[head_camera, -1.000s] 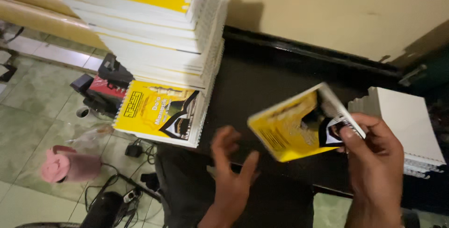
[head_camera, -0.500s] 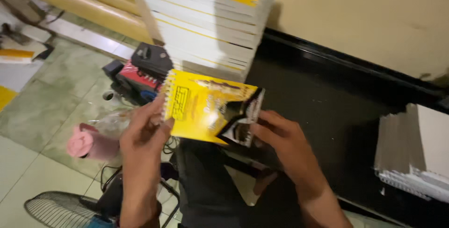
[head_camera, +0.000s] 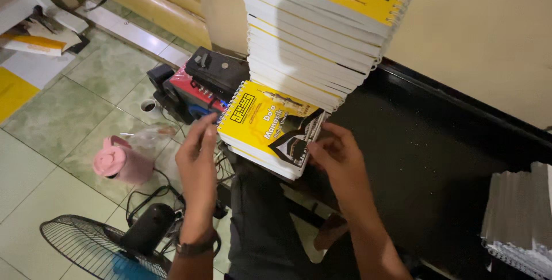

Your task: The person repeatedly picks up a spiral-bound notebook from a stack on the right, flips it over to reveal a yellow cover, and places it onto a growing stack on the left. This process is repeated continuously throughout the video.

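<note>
A yellow spiral-bound booklet [head_camera: 265, 123] lies on top of a short pile of the same booklets at the front left edge of the black table [head_camera: 437, 159]. My left hand [head_camera: 198, 156] is by its spiral edge, fingers spread, with the fingertips just touching the coil. My right hand [head_camera: 339, 154] rests its fingertips against the booklet's right edge and lower corner. Neither hand lifts it. Right behind the pile rises a tall stack of yellow-covered booklets [head_camera: 322, 33].
A stack of white spiral-bound blocks [head_camera: 520, 217] sits at the table's right end. Below the table's left edge are a black and red device [head_camera: 210, 79], a pink jug [head_camera: 118, 162], cables and a floor fan [head_camera: 98, 245] on green tiles. A beige wall backs the table.
The booklet, held in the air by both hands half a second ago, now lies flat on the short pile. Both hands have loosened to its edges.
</note>
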